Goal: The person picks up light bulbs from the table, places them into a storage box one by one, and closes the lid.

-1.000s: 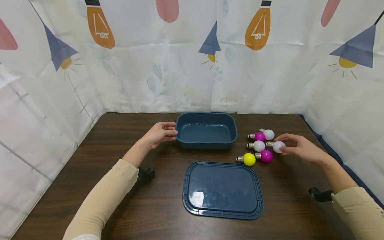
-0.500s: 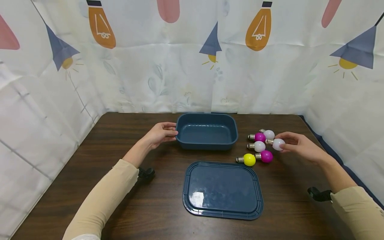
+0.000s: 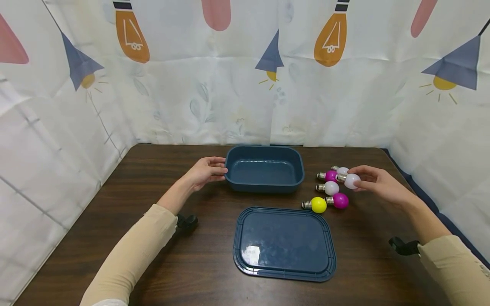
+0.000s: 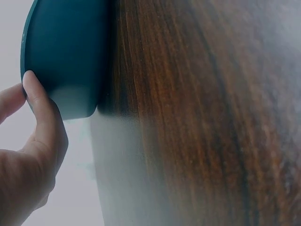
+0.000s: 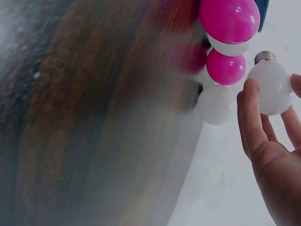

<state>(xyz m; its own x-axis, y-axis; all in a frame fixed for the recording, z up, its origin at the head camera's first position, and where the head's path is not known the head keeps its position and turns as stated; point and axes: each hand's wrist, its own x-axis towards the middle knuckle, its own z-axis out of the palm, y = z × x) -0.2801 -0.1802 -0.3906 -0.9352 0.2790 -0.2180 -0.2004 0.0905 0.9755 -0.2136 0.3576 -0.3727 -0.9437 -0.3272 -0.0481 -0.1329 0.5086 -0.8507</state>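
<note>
At the left end of the dark blue rectangular box (image 3: 264,187), my left hand (image 3: 200,172) touches the rim and outer wall with fairly straight fingers. The left wrist view shows its fingertips against the box wall (image 4: 66,56). On the right, my right hand (image 3: 377,182) pinches a white light bulb (image 3: 351,181) by its globe, screw base pointing left. The held bulb (image 5: 270,89) is raised beside other bulbs in the right wrist view. Below lie a yellow bulb (image 3: 319,205), magenta bulbs (image 3: 340,200) and white bulbs (image 3: 331,188).
A dark blue lid (image 3: 285,244) lies flat on the brown wooden table (image 3: 199,263), in front of the box. Printed white cloth (image 3: 229,102) hangs behind the table and along both sides.
My right hand has lifted the white bulb and moved it slightly up and left, over the neighbouring bulbs. The left hand keeps its place at the box.
</note>
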